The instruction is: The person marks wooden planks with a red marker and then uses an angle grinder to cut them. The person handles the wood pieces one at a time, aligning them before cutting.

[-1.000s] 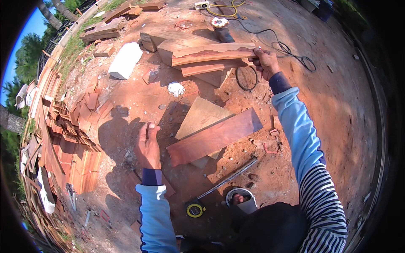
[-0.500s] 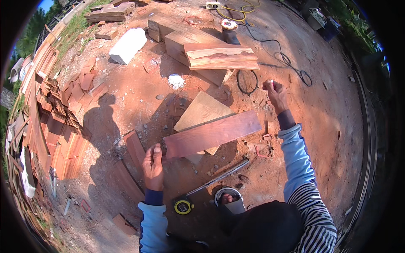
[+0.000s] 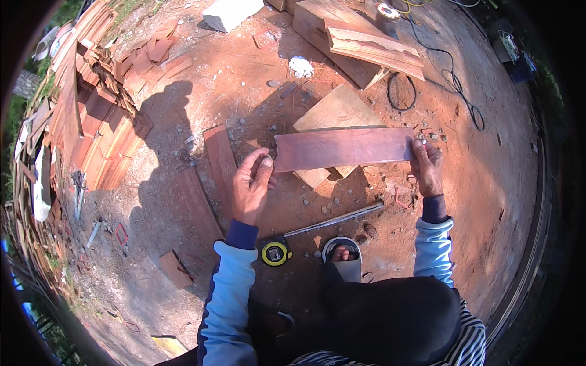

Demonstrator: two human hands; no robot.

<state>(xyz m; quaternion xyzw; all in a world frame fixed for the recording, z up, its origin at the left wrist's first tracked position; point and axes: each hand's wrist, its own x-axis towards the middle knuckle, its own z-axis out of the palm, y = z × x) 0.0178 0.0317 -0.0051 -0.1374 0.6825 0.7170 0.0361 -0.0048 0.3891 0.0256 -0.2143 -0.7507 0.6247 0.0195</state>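
A smooth reddish-brown wooden board [image 3: 345,148] lies level between my hands, above a lighter wooden piece [image 3: 339,110]. My left hand [image 3: 251,189] is closed at its left end, thumb up and fingers curled by the edge; part of their contact is hidden. At the other end, my right hand [image 3: 427,166] grips the board's corner, and a small white-tipped object [image 3: 423,141] shows at its fingers. A yellow-and-black tape measure [image 3: 276,252] rests on the ground below, its blade [image 3: 336,219] drawn out to the right.
Reddish planks [image 3: 198,201] lie left of my left hand. A big timber block [image 3: 332,43] with a rough offcut [image 3: 373,49] on it stands beyond. Stacked boards [image 3: 104,146] line the left side. A black cable [image 3: 455,82] runs at far right. My sandalled foot [image 3: 345,253] is nearby.
My right hand has come down and back from beyond the board to take its right end. The board has turned nearly level across the view. My head view has shifted.
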